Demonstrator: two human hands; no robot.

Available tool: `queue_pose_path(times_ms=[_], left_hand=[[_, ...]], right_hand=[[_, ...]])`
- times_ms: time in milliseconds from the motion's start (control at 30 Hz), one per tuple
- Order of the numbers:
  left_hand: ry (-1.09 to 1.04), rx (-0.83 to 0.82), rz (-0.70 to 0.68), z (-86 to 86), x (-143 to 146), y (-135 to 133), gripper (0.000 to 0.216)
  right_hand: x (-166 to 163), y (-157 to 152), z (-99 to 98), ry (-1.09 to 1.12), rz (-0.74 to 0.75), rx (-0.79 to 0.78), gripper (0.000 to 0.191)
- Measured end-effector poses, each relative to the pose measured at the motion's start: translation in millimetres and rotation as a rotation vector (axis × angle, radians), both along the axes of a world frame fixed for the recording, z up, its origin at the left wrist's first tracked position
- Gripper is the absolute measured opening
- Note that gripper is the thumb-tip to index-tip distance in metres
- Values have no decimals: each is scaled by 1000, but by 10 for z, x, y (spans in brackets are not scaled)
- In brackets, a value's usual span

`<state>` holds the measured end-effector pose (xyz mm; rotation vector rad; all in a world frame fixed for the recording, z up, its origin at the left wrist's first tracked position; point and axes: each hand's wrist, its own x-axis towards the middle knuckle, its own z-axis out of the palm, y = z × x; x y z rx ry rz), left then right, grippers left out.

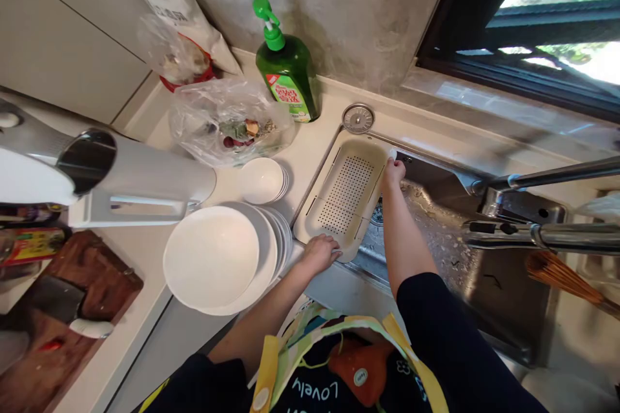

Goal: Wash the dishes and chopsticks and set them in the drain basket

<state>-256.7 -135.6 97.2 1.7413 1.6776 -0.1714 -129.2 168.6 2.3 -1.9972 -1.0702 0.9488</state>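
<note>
Bracing the cream drain basket (346, 193) between us, we have our right hand (394, 171) closed at its far right corner and our left hand (320, 253) laid over its near edge; the left thumb is hidden, so we cannot tell whether it clamps. The basket spans the gap between our hands, over one end of the sink (513, 297).

If either rim slips off the sink's edge, we judge the basket could tip into the food scraps (426, 219) below our right hand. A sideways swing of our left forearm could knock the stacked plates (213, 258) close beside it.

Small bowls (263, 179) stand left of our left hand on the tabletop (305, 142). Beyond them lie the plastic bag (203, 122) of scraps and the green soap bottle (288, 71). Right of our right hand, the faucet (571, 235) reaches over the sink, blocking movement that way.
</note>
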Motion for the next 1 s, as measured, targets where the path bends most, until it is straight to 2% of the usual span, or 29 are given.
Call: queue_pose_path(times_ms=[200, 300, 367, 433, 500, 567, 667, 700, 767, 867, 933, 1000], left_hand=[[-18, 2, 101, -22, 5, -26, 26], [-22, 35, 104, -25, -12, -51, 27], [-7, 53, 89, -29, -12, -71, 29], [2, 62, 73, -30, 1, -93, 30], [3, 102, 73, -19, 25, -118, 31], [4, 181, 91, 9, 48, -148, 34], [17, 255, 129, 83, 49, -204, 36], [29, 263, 139, 111, 36, -225, 36], [63, 277, 158, 158, -8, -272, 36], [107, 259, 152, 186, -88, -346, 32], [122, 222, 133, 176, -125, -391, 26], [133, 207, 122, 153, -138, -429, 22]], right_hand=[[-10, 4, 39, 20, -3, -32, 25], [-9, -52, 173, 9, 19, -50, 19], [-21, -169, 334, -47, 17, -35, 13], [-79, -374, 539, -146, 9, 91, 23], [-224, -657, 758, -231, 92, 319, 32], [-477, -971, 966, -178, 440, 523, 29], [-990, -1367, 1235, -76, 1109, 738, 25], [-1162, -1457, 1314, -100, 1305, 780, 25], [-1456, -1571, 1454, -198, 1605, 781, 20], [-1711, -1637, 1595, -420, 1865, 730, 15], [-1766, -1663, 1627, -560, 1915, 759, 19], [-1764, -1695, 1614, -642, 1893, 853, 19]])
